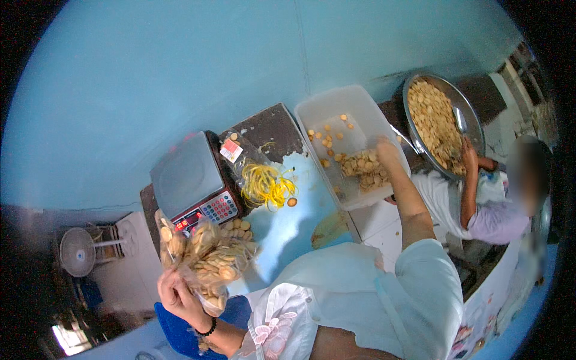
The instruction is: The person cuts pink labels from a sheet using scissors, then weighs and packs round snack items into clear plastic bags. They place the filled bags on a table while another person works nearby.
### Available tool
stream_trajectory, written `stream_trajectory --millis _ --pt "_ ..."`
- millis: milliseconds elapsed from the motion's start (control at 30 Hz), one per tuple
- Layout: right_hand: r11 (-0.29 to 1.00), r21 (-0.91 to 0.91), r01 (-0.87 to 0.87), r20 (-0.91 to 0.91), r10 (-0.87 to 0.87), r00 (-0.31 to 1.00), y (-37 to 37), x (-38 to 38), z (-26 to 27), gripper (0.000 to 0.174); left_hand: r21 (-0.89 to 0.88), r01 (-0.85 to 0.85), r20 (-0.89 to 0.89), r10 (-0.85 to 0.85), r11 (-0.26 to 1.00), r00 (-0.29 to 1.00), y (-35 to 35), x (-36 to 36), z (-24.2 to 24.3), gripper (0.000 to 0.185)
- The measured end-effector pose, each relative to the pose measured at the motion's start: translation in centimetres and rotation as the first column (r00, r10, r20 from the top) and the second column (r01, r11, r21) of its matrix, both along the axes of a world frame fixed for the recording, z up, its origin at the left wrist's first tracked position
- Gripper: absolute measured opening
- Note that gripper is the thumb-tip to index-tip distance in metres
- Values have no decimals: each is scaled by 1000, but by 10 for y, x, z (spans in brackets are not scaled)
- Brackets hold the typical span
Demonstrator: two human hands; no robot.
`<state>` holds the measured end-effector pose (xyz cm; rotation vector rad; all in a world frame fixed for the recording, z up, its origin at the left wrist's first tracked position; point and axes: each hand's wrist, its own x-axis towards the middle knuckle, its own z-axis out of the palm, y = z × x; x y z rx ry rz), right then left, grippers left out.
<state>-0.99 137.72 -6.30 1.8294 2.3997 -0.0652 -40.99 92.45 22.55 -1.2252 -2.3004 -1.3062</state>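
Observation:
My left hand (177,292), with a dark bead bracelet at the wrist, grips clear plastic bags (216,265) filled with round, flat, pale crackers. The bags hang at the front edge of an electronic scale (189,175), whose red display is lit. On the right, my right hand (386,150) reaches into a translucent plastic bin (317,108), beside a heap of crackers (366,168); its fingers are blurred, so whether they hold any cannot be told. Loose crackers are scattered across the bin's floor.
Yellow rubber bands (265,184) and a clear bag with a red-and-white label (231,150) lie between scale and bin. At right a co-worker holds a metal scoop (460,119) in a big steel bowl (477,121) of crackers. A blue chair (173,328) stands below; a fan (77,252) is at left.

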Motion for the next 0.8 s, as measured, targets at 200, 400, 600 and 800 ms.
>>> stream_trajectory --millis 200,400,600,800 --pt "992 -122 -27 56 34 998 10 42 -48 14 41 -172 -12 173 984 985 8 18 4 5" --pt "885 270 -380 -184 435 882 8 -35 40 12 118 -237 93 227 964 969 -9 17 2 7" --pt "628 599 -497 -247 735 632 -61 -171 207 11 103 -231 82 224 967 971 -51 3 0 4" --pt "685 663 -300 -583 725 367 -92 -287 268 12 164 -259 128 239 952 962 -94 -17 -7 5"
